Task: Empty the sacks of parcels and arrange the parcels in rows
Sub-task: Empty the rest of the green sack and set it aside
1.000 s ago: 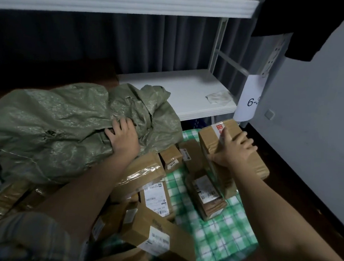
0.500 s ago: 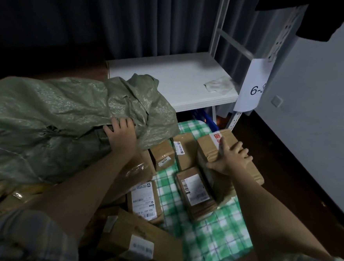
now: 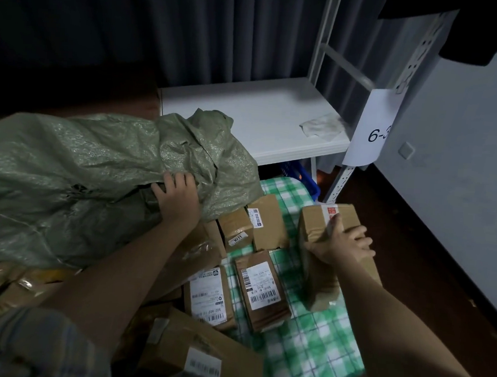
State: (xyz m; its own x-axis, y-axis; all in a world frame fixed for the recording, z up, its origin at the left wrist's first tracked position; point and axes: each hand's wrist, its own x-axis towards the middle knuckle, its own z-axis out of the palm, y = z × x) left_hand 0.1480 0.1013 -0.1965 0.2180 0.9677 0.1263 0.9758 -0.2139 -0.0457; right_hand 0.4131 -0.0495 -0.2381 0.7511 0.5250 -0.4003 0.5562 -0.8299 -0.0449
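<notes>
Since a moment ago my view has tipped down and the tall box has settled nearer the mat. My left hand grips a fold of the crinkly green woven sack, fingers curled into it. Taped brown cardboard parcels lie between my hands on the green checked mat. My right hand clasps the tall brown cardboard box, its long axis running away from me.

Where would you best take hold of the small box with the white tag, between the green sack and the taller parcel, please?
Probably across the small box's two long sides, coming from above: its top is exposed, while the sack and the neighbouring parcel crowd its flanks.
</notes>
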